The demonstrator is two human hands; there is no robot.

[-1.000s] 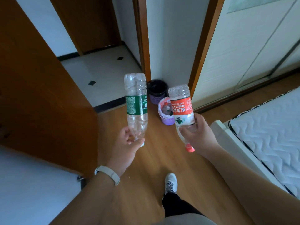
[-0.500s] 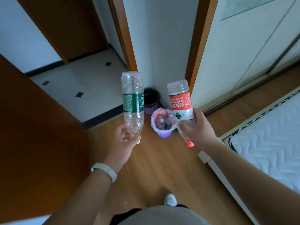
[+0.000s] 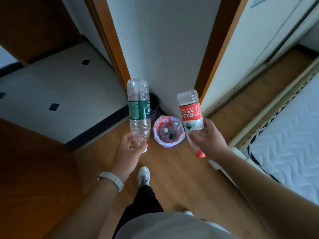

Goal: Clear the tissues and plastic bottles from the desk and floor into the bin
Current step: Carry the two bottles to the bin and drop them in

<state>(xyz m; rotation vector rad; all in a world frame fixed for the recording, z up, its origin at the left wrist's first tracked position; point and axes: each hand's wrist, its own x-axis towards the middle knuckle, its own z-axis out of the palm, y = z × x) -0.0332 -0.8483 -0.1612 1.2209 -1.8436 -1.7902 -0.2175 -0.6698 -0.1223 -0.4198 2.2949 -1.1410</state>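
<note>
Wood floor (image 3: 181, 178) runs up to a white wall corner, and a small purple bin (image 3: 168, 132) with a white bag sits there, with bottles already inside. Left hand (image 3: 128, 150) has its fingers (image 3: 138, 148) wrapped round the neck of a green-label bottle (image 3: 139, 111), held upside down. Right hand (image 3: 208, 140) grips a red-label bottle (image 3: 189, 112), also upside down, its red cap (image 3: 200, 154) pointing down. Both bottles are up in the air, one on each side of the bin. A white bed (image 3: 290, 140) is on the right.

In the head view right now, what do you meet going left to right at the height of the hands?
Open wooden door → left hand → green-label bottle → lined bin → red-label bottle → right hand → mattress.
</note>
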